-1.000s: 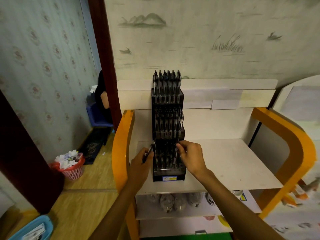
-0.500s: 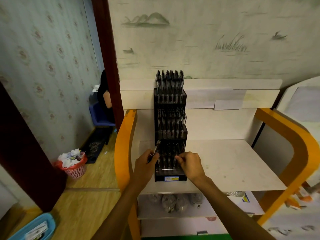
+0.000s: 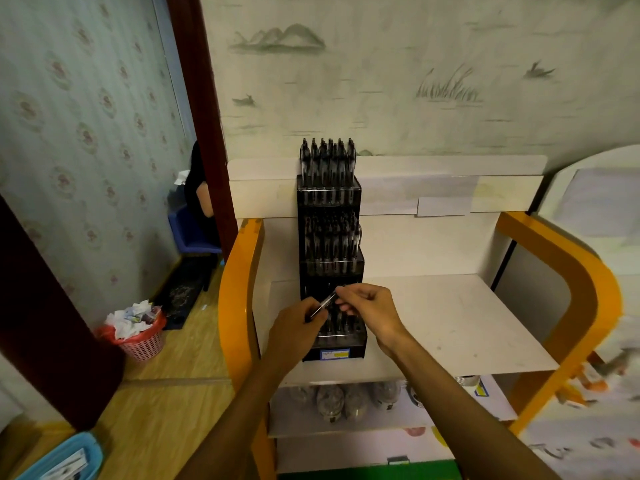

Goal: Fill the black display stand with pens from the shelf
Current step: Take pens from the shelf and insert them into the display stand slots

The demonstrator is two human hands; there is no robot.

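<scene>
You're pinching one pen (image 3: 323, 304) between left hand (image 3: 297, 332) and right hand (image 3: 369, 308), just before the black display stand (image 3: 330, 268)'s lowest tier. Light, stiff, probably slick; grip mid-barrel.

A red mesh wastebasket (image 3: 142, 341) stuffed with crumpled paper stands on the wooden floor (image 3: 166, 403) beside a dark door frame (image 3: 201, 116). Behind it, a blue chair (image 3: 190, 233) and a dark patterned mat (image 3: 181, 292). A light-blue tray (image 3: 65, 459) lies bottom left.
</scene>
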